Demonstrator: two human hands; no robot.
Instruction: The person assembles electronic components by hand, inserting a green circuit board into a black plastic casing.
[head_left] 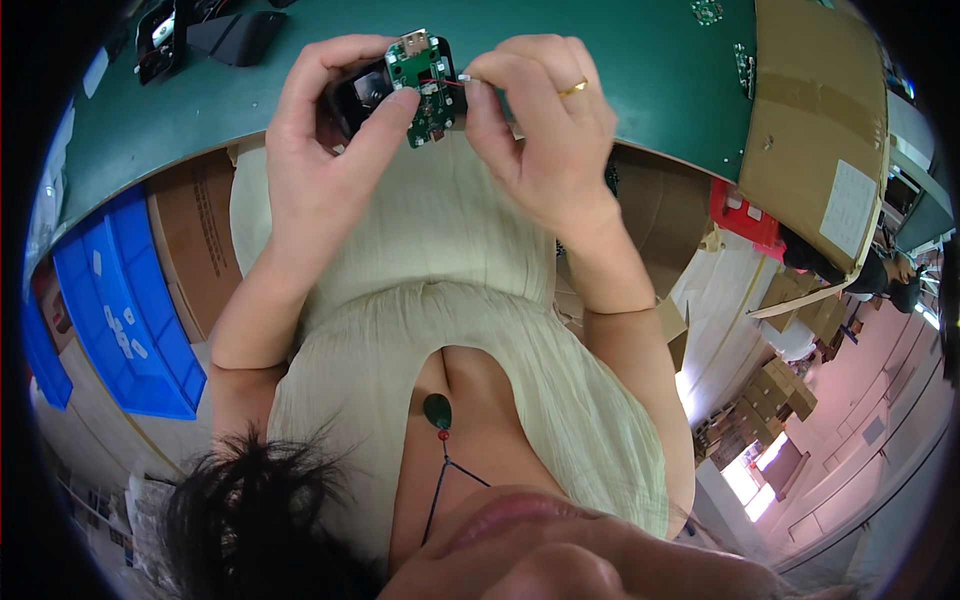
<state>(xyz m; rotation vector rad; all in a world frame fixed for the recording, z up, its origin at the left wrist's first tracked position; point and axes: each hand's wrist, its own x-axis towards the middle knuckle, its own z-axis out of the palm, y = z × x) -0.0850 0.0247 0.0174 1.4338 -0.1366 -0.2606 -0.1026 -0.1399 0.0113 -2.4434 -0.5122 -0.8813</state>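
A green circuit board (428, 110) with a metal USB socket at its far end is gripped by my left hand (335, 140), the thumb pressing on its edge. A black plastic housing (358, 98) sits in the same hand, partly behind the board. From the board thin red and dark wires (445, 83) run to a small white connector (464, 78). My right hand (550, 125), with a ring on one finger, is closed with thumb and index finger pinching that connector. Both hands are over the near edge of the green worktable (660, 70).
Black plastic parts (232, 38) lie at the table's far left. Small circuit boards (744, 72) lie at the right beside a big cardboard box (815, 110). Below the table are a blue bin (150, 300) with white pieces, a brown carton (195, 230) and a red bin (740, 215).
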